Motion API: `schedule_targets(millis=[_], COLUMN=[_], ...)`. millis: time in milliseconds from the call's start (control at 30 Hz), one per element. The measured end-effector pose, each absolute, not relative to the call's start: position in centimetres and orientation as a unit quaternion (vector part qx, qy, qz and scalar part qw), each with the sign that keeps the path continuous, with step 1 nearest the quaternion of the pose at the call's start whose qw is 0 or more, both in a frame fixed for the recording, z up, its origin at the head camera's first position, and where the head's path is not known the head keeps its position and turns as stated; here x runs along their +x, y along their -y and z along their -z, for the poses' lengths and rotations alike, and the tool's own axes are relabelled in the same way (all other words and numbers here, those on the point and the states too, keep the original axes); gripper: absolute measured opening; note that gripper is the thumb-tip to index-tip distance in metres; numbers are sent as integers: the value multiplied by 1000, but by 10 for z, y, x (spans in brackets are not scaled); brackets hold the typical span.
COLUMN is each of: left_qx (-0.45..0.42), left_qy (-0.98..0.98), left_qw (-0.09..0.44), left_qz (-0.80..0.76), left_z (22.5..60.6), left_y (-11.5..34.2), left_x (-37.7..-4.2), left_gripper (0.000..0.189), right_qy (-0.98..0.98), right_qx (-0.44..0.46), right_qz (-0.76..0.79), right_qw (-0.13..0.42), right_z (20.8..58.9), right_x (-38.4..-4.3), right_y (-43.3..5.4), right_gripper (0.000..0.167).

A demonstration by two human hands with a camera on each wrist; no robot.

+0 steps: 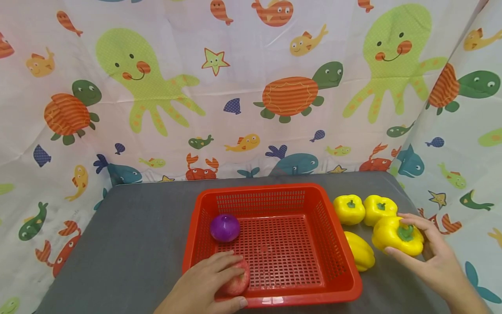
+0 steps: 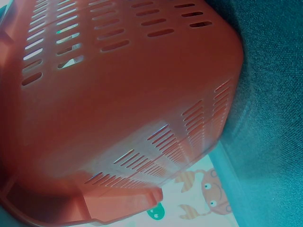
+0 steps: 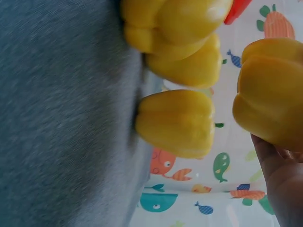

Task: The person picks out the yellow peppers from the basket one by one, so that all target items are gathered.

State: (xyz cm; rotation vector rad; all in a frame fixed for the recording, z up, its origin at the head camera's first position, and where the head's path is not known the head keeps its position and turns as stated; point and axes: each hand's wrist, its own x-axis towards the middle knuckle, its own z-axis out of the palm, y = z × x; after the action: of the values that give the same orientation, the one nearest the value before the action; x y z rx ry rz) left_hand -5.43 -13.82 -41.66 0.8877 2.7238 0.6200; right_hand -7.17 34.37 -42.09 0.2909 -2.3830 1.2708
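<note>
My left hand (image 1: 208, 283) reaches over the near left corner of a red plastic basket (image 1: 341, 244), its fingers curled over a pinkish-red apple (image 1: 240, 281). To the right, my right hand (image 1: 437, 253) grips a yellow bell pepper (image 1: 386, 235) between thumb and fingers, its green stem facing me. In the right wrist view, this held pepper (image 3: 274, 90) is off the table. A round purple onion (image 1: 225, 227) lies in the basket's left part. The left wrist view shows the basket's slotted outer wall (image 2: 118, 109); apple and hand are hidden there.
Three more yellow bell peppers are on the grey table (image 1: 137, 244), right of the basket: one at the back (image 1: 349, 209), another beside it (image 1: 378, 207), and one lying against the basket's right side (image 1: 360, 252). A printed sea-animal curtain (image 1: 243, 52) encloses the table's back and sides.
</note>
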Motion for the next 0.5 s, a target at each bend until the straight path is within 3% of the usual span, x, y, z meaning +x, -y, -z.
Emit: schedule_targets(millis=[500], left_qx=[302], left_qy=[-925], left_qw=[101], left_qz=[-209], left_z=[417], left_y=[138], left_x=[-54], left_gripper=[68], right_qy=[890], right_qx=[41], right_qz=[-408], right_qw=[199], right_z=[448], right_x=[-73], right_y=[-355], right_gripper=[74])
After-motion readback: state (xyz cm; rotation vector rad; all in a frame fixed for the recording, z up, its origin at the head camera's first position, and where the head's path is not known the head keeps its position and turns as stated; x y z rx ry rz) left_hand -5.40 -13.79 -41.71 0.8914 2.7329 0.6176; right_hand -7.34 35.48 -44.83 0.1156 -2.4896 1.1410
